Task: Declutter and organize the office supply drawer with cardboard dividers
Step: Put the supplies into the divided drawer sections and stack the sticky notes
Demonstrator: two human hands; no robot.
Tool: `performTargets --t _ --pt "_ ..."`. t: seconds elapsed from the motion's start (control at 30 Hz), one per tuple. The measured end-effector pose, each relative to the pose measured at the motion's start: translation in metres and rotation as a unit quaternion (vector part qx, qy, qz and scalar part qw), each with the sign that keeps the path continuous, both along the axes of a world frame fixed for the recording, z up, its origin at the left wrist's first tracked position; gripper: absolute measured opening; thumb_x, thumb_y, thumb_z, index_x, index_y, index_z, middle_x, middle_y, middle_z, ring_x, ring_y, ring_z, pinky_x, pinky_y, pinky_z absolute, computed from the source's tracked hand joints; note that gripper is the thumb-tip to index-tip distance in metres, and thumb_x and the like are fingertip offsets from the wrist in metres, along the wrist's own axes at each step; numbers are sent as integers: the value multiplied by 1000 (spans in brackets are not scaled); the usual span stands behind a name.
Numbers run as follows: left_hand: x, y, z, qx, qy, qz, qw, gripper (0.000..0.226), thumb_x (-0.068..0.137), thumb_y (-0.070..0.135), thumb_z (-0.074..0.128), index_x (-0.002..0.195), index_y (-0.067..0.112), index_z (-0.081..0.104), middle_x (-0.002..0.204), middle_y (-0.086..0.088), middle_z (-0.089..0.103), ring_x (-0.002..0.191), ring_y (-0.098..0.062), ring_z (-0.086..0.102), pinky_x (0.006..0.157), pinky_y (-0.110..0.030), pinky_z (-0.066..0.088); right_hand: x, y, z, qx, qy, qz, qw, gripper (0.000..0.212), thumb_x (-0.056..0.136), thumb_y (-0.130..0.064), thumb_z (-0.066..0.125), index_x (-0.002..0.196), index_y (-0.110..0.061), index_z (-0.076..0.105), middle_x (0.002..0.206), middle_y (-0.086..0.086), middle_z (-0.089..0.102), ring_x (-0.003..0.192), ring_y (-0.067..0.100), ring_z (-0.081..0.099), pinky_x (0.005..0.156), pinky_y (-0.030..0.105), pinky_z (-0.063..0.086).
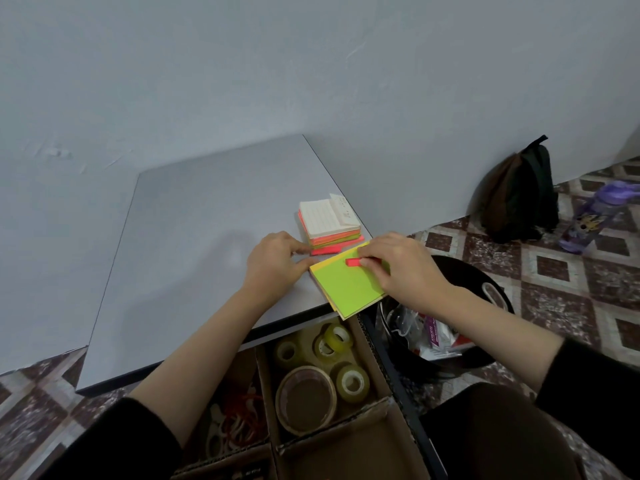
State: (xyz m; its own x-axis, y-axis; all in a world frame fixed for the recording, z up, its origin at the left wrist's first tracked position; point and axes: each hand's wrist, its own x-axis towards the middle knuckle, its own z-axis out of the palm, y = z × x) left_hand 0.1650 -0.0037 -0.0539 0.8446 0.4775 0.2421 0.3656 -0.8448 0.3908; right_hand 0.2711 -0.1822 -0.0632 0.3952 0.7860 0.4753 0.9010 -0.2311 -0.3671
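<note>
On the grey desk (194, 244) lies a green pad of sticky notes (348, 287) overhanging the desk's right front corner. My right hand (403, 268) rests on the pad and pinches a small red strip (353, 262) at its top. My left hand (277, 263) steadies the pad's left corner with thumb and fingers. Just behind stands a stack of coloured note pads (329, 223) topped by a white lined pad. Below the desk the open drawer shows cardboard dividers (266, 386); one compartment holds tape rolls (325, 365), another red rubber bands (242, 417).
A black waste bin (460, 271) with wrappers stands right of the drawer. A dark backpack (519, 195) and a purple bottle (595, 213) sit on the tiled floor by the wall. A front drawer compartment (349, 448) looks bare.
</note>
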Motion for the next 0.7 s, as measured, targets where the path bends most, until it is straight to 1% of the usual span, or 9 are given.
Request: performTargets --t 0.13,0.23,0.3,0.4,0.47,0.53,0.57,0.63,0.7 --pt "0 1 -4 43 -40 10 998 32 79 38 70 98 13 73 96 -4 66 89 -19 55 66 -25 31 -1 1 -1 16 -1 -12 1000 18 82 -17 59 85 -6 74 81 6 72 78 28 64 62 41 54" --pt "-2 2 -4 109 -75 -53 990 21 73 28 75 79 9 73 78 -6 66 72 -25 59 60 -26 33 -4 1 -4 39 -8 -27 999 18 79 -17 59 82 -7 73 77 6 71 74 27 66 60 37 55" --pt "-2 4 -5 164 -85 -94 978 21 74 30 67 72 10 71 69 -6 64 61 -26 58 56 -25 33 -6 1 -6 52 -6 -29 998 16 78 -14 59 81 -6 73 76 6 71 74 26 66 61 36 55" --pt "0 9 -7 211 -77 -145 964 33 80 33 51 78 11 75 67 -6 63 57 -25 58 53 -23 36 -7 2 -8 62 -8 -29 998 14 78 -12 60 81 -5 72 76 7 71 73 27 66 61 36 56" --pt "2 10 -7 228 -68 -161 958 31 79 31 51 78 14 76 65 -3 62 56 -23 59 53 -19 33 -6 2 -9 64 -12 -29 997 14 77 -12 60 81 -5 72 76 6 71 73 27 66 61 36 55" --pt "5 13 -8 238 -67 -173 953 22 76 28 58 76 16 77 64 -1 61 56 -22 60 53 -17 32 -6 3 -10 67 -16 -29 997 14 78 -12 60 81 -5 72 76 7 71 73 27 65 61 36 55" --pt "6 13 -9 238 -67 -175 953 22 76 27 58 75 15 77 64 -2 61 56 -22 60 52 -17 34 -5 3 -11 69 -16 -30 997 15 78 -12 60 81 -5 72 76 7 71 73 27 65 61 37 56" --pt "6 14 -12 228 -71 -182 954 30 80 27 50 76 12 76 65 -4 62 57 -23 60 49 -19 38 -4 3 -13 73 -17 -32 997 16 79 -13 59 82 -5 72 77 7 71 74 27 65 60 38 56" --pt "3 14 -15 210 -87 -174 958 31 82 25 48 77 10 75 66 -5 61 59 -22 59 50 -20 38 -5 4 -15 80 -23 -37 996 16 79 -13 59 82 -5 72 78 6 71 74 26 65 59 38 56"
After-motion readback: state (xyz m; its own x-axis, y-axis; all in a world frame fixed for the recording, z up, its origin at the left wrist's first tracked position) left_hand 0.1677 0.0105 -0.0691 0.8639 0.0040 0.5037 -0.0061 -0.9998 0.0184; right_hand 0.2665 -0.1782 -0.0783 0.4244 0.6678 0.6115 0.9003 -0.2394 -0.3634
